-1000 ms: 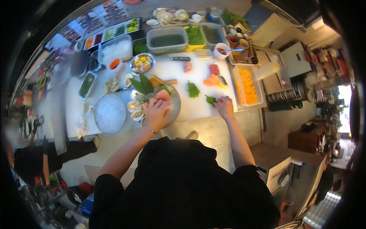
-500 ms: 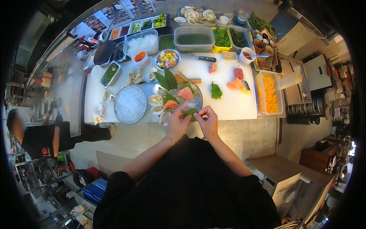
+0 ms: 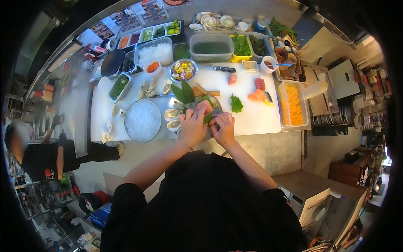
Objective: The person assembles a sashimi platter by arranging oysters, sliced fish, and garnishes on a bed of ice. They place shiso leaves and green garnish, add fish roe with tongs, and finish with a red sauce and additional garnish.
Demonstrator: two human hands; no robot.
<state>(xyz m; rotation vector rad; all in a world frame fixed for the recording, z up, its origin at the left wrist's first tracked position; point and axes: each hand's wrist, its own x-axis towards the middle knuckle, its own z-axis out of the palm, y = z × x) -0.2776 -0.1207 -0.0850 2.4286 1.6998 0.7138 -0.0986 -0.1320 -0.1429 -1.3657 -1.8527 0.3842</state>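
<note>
A round plate [image 3: 219, 110] of ice near the table's front edge carries pink fish slices, long green leaves [image 3: 182, 92] and a wooden piece. My left hand [image 3: 193, 128] reaches over it, fingers stretched to the pink fish [image 3: 205, 106] and partly covering it. At the plate's near side my right hand [image 3: 223, 127] pinches a serrated green leaf [image 3: 208, 118], mostly hidden between both hands. Opened oysters [image 3: 172, 114] line the left side. A loose serrated leaf [image 3: 236, 103] lies to the right on the white board.
A bowl of crushed ice [image 3: 142, 120] stands left, a flower bowl [image 3: 184, 70] behind. The knife [image 3: 222, 69] lies farther back. Fish pieces [image 3: 260, 95] and a tub of orange balls [image 3: 292, 103] are right. Tubs [image 3: 211, 47] line the back. Another person [image 3: 42, 157] stands left.
My left hand has moved forward over the plate, its fingers now across the pink fish. My right hand stays near the leaf, which has moved slightly away from me. The view has shifted slightly.
</note>
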